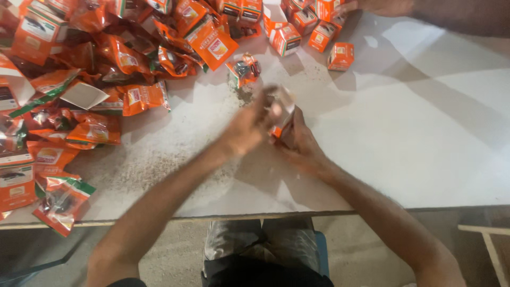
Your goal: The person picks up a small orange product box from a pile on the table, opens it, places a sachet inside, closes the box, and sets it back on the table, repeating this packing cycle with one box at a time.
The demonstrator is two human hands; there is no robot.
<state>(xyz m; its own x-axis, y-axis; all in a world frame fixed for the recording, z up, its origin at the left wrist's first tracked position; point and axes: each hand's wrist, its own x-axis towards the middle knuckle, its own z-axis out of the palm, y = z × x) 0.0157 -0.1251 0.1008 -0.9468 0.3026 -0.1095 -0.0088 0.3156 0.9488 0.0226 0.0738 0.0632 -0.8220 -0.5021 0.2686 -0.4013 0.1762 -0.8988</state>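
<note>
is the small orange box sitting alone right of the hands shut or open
Shut, it seems: the lone orange box on the white table shows no raised flap. Small in view, so not certain.

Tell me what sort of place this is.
Probably a small hand-packing workshop. A heap of orange plastic sachets and small orange cardboard cartons covers a white worktable, and both hands, left hand and right hand, work one sachet.
</note>
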